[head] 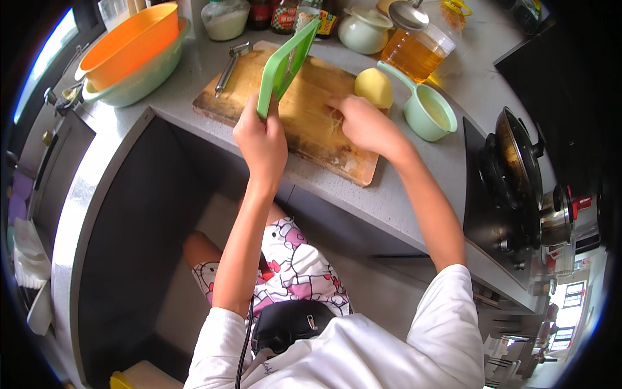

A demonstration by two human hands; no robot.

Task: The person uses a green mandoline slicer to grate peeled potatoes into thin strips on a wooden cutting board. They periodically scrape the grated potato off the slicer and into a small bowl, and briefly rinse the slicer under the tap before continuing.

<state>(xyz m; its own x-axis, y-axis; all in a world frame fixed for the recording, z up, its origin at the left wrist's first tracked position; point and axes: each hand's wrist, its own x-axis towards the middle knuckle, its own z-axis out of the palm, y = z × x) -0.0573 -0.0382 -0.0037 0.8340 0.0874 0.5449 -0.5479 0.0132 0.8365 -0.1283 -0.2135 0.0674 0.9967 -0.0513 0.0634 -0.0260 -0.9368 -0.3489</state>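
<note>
My left hand (pixel 262 133) is closed around the near end of a green plastic grater (pixel 286 63), tilted up on its side above a worn wooden cutting board (pixel 311 92). Over the board's right half, my right hand (pixel 357 119) touches some thin pale yellow shreds (pixel 334 122); its fingertips are partly blurred, and whether they pinch any cannot be told. A peeled yellow potato (pixel 373 87) rests at the board's right edge, just beyond that hand. A metal peeler (pixel 232 68) lies on the board's left part.
Right of the board stands a light green dipper (pixel 429 112) holding liquid. Behind are an oil container (pixel 417 52), a lidded pot (pixel 364 31) and a jar (pixel 225 19). An orange basin (pixel 131 46) sits in a green one (pixel 141 85) at left. A pan (pixel 517 155) is on the stove at right.
</note>
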